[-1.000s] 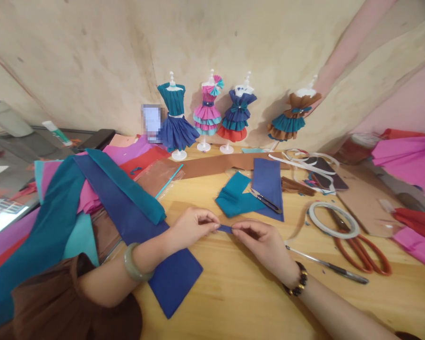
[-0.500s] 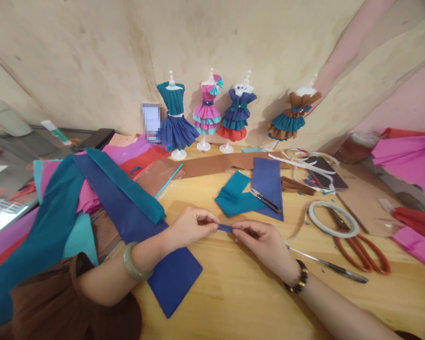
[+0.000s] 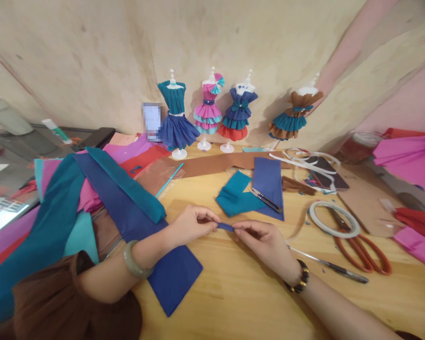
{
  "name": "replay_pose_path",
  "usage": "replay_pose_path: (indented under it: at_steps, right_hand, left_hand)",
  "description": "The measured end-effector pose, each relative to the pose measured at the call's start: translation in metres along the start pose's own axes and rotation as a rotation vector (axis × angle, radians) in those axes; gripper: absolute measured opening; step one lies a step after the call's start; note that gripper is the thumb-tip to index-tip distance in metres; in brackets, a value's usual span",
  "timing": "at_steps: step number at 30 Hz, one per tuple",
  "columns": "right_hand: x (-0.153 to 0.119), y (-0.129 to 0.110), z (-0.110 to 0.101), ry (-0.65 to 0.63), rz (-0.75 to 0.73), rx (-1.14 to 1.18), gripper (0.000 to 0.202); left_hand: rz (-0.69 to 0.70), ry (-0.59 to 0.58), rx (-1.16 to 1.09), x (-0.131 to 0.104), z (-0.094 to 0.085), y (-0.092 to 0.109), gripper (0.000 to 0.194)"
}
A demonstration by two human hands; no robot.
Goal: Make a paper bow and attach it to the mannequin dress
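A small, narrow blue strip (image 3: 225,227) is stretched between my two hands above the wooden table (image 3: 230,293). My left hand (image 3: 193,225) pinches its left end, and my right hand (image 3: 262,238) pinches the right end. Below my left forearm lies a long dark blue sheet (image 3: 175,278). Beyond my hands, a folded teal piece (image 3: 235,193) overlaps a blue rectangle (image 3: 268,174), with small black-handled snips (image 3: 267,200) on top.
Several small dress forms in pleated outfits, one a teal-and-blue one (image 3: 178,132), stand by the wall. Colored sheets pile up at left. At right are a tape roll (image 3: 316,226), orange-handled scissors (image 3: 364,252) and a pen (image 3: 343,271). Another person's arm (image 3: 350,42) reaches to the brown dress (image 3: 297,115).
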State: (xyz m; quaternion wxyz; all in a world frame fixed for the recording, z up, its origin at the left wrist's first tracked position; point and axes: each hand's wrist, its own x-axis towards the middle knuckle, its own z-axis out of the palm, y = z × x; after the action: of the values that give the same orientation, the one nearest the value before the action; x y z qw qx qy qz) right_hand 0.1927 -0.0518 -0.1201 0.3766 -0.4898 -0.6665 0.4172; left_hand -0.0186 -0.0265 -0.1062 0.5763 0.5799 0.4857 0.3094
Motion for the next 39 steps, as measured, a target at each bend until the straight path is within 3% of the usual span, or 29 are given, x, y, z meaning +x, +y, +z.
replay_pose_path:
  at_steps: [12,22,29,39]
  right_hand:
    - [0.0,-0.002,-0.003,-0.031,-0.085,0.027,0.016]
    - [-0.001,-0.001,0.0,0.005,-0.017,0.005,0.013]
    - [0.0,-0.002,0.002,0.045,-0.052,-0.065,0.014]
    - [0.0,0.0,0.004,0.067,-0.128,-0.121,0.014]
  left_hand:
    - [0.007,-0.041,-0.042,0.0,-0.005,-0.002,0.023]
    - [0.01,-0.007,-0.049,0.0,-0.001,-0.007,0.021]
    - [0.038,-0.001,-0.057,-0.001,0.002,-0.007,0.017]
    - [0.089,0.094,0.132,-0.002,0.006,0.0,0.012]
